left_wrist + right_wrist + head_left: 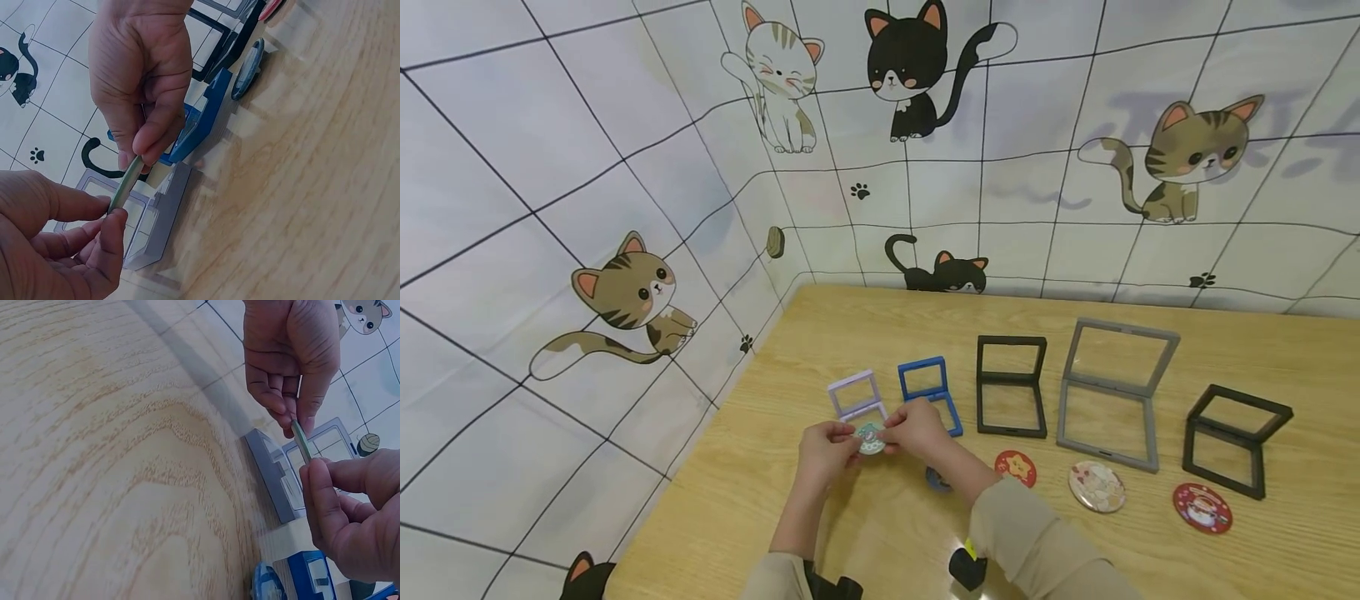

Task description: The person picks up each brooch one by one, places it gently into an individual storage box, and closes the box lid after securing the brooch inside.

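A small round green badge [871,439] with a printed picture is held up between both hands over the wooden table. My left hand [823,454] pinches its left edge between thumb and fingers. The opposite edge is pinched by my right hand [920,429]. Seen edge-on in the left wrist view, the badge [127,184] looks thin and flat. Just behind it stands an open lilac display frame [863,409], its lower part partly covered by the badge and hands. An open blue display frame [925,392] stands beside the right hand.
Farther right stand open display frames: a black one [1011,379], a large grey one [1108,386] and another black one [1223,431]. Round badges lie before them: red with a star [1015,468], cream [1097,487] and red [1202,508]. A blue badge [937,478] is partly under the right forearm.
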{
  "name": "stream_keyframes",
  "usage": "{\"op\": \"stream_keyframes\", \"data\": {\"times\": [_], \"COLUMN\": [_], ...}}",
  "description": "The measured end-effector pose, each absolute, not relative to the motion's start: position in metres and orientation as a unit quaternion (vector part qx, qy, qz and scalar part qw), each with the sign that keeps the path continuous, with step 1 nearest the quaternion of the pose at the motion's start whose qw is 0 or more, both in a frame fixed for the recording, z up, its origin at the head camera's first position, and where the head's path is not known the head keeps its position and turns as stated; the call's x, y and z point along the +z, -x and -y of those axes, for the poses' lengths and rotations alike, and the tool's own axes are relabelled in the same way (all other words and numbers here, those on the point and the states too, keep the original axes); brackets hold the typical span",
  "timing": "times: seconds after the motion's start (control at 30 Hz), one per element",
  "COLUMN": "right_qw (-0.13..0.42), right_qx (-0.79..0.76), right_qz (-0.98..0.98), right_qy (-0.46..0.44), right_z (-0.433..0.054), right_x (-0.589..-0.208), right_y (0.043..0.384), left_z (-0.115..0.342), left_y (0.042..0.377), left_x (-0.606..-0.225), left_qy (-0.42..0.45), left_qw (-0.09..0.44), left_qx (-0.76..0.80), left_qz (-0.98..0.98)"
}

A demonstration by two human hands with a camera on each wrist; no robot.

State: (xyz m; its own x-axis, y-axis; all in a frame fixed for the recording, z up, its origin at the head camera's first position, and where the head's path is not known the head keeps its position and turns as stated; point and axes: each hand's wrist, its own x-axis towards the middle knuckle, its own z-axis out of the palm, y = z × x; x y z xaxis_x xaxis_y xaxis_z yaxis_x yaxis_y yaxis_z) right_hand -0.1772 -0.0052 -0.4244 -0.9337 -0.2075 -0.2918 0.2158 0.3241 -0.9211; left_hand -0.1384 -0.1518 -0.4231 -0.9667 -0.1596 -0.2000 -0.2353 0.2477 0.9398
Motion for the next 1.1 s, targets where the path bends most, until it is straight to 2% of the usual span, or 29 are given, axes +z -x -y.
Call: {"op": "stream_keyframes", "data": {"times": [0.6,1.1], "right_qw": [0.17,0.144], "right_qx": [-0.579,-0.556], "right_qz": [-0.797,-0.818], "right_qy": [-0.008,0.001], "right_z": [0.015,0.018], "right_x": [-0.426,-0.428], "right_y": [0.188,0.19], "left_z": [0.154,0.153], "left_y": [0.152,0.156], "left_x": [-0.429,-0.433], "left_qy": [0.155,0.146], "left_qw": [0.015,-0.015], "left_qx": [0.593,0.549], "left_qz": [-0.79,-0.823]}}
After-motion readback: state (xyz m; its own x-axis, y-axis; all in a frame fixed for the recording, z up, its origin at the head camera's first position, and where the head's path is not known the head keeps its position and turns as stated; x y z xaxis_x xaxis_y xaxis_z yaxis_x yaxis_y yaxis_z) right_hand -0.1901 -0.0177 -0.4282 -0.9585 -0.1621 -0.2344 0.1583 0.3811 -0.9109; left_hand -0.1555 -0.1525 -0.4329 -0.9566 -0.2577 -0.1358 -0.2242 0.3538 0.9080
